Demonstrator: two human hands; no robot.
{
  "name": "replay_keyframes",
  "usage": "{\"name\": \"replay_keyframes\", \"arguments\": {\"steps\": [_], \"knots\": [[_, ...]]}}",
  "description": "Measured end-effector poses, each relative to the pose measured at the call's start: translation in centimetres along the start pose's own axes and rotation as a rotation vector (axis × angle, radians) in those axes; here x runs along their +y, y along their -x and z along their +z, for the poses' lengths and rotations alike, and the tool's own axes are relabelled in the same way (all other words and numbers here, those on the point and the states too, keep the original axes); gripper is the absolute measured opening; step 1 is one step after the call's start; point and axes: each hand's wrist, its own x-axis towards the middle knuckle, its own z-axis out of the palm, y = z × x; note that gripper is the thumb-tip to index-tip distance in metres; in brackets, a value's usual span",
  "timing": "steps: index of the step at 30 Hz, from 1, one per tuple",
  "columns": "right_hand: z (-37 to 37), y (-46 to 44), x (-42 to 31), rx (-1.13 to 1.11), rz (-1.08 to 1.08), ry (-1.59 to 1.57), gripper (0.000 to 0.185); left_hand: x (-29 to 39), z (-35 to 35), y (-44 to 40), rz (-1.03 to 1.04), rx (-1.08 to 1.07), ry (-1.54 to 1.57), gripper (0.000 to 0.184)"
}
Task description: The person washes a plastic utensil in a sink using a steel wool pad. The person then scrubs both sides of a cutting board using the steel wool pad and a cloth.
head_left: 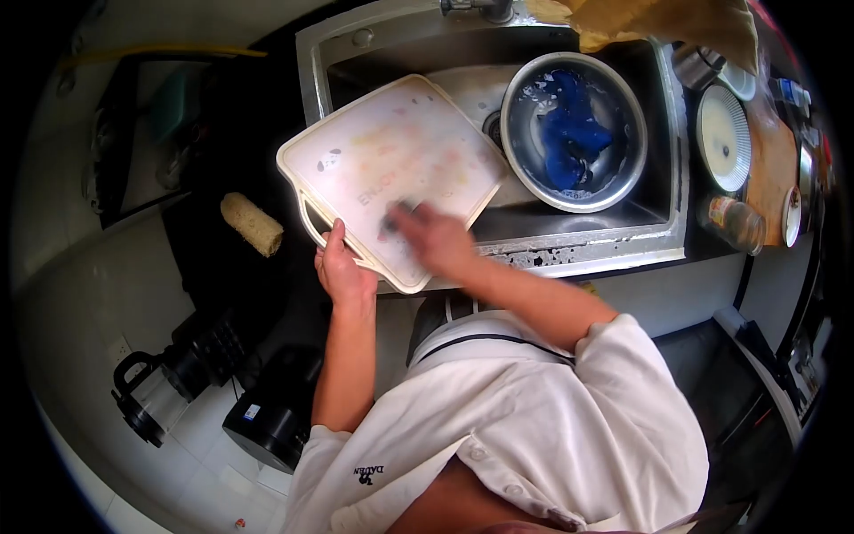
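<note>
Cutting board [396, 165]: grey capitals, "ENJO" legible, any further letter too faint to make out. White shirt [551, 409]: dark chest lettering, reads "DADEN", small dark emblem beneath. Black appliance [271, 423]: blue-and-white sticker [253, 411], print too small. Jar [737, 227]: label illegible.

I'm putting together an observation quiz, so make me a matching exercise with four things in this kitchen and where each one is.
1. Cutting board
2. Blue cloth
3. Metal bowl
4. Loofah

A. Inside the metal bowl
B. On the dark surface left of the sink
C. Held by the left hand
D. In the sink

Pairs: 1-C, 2-A, 3-D, 4-B
</note>
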Motion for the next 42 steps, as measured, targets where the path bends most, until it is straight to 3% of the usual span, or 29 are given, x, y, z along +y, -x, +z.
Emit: {"name": "replay_keyframes", "arguments": {"steps": [3,4,6,10,12,16,17,20,23,25,26,28,30,33,34,35,36,38,40,42], "knots": [[0.0,-2.0,11.3,-0.092,0.536,0.196,0.027,0.0,0.2,0.1,-0.021,0.011,0.039,0.014],[-0.7,-2.7,11.8,-0.112,0.543,0.249,0.026,0.0,0.2,0.2,-0.017,0.014,0.044,0.016],[-0.2,-2.7,8.9,-0.131,0.495,0.243,0.026,-0.1,0.5,0.1,-0.007,0.018,0.055,0.020],[-2.2,1.2,-3.6,-0.125,-0.111,-0.077,0.031,0.5,-0.3,-0.6,-0.059,-0.045,0.067,0.028],[-1.8,1.2,-1.2,-0.087,-0.108,0.004,0.036,0.6,-0.6,-0.6,-0.085,-0.039,0.062,0.025],[-1.4,-1.1,12.5,-0.341,0.598,0.375,0.023,0.7,-0.4,-0.2,-0.041,-0.035,0.037,0.019],[-3.1,-2.1,13.4,-0.437,0.609,0.295,0.022,0.7,-0.2,-0.2,-0.018,-0.035,0.021,0.018],[-1.3,-3.0,8.9,-0.370,0.578,0.216,0.028,0.9,-0.7,-0.7,-0.009,-0.044,-0.009,0.015],[-1.8,-0.7,-0.5,-0.388,0.190,0.097,0.046,1.8,-1.1,-1.2,-0.038,-0.057,-0.010,0.018],[-1.4,0.0,-0.6,-0.354,0.017,0.042,0.054,1.9,-0.8,-1.4,-0.050,-0.072,-0.011,0.020],[-0.9,-0.2,1.4,-0.283,0.058,0.058,0.044,1.9,-0.7,-1.3,-0.048,-0.066,-0.018,0.021],[-0.8,-2.7,7.2,-0.203,0.405,0.002,0.032,1.9,-1.1,-1.4,-0.023,-0.034,-0.031,0.023],[1.4,-4.2,12.3,-0.226,0.622,0.232,0.028,1.5,-1.5,-1.5,0.046,-0.030,-0.140,0.040],[1.4,-5.3,4.0,-0.186,0.273,0.129,0.028,2.1,-0.8,-1.5,0.114,-0.073,-0.147,0.048],[2.9,-5.2,0.9,-0.026,0.147,-0.022,0.030,2.0,-1.0,-1.6,0.100,-0.068,-0.132,0.051],[1.7,-5.5,-2.7,-0.087,0.086,-0.125,0.037,2.0,-1.5,-1.7,0.088,-0.060,-0.116,0.054],[1.2,-5.7,-4.9,-0.057,-0.025,-0.186,0.028,2.1,-1.8,-1.8,0.080,-0.052,-0.103,0.057],[1.3,-6.7,-4.1,-0.054,-0.115,-0.177,0.024,2.2,-1.8,-1.6,0.102,-0.063,-0.106,0.061],[4.6,-8.7,2.9,0.187,-0.065,-0.257,0.022,2.5,-1.4,-1.0,0.047,-0.043,-0.103,0.064],[2.3,-11.4,8.7,0.037,0.536,-0.126,0.029,2.1,-0.9,-1.1,0.138,-0.033,-0.134,0.065]]}}
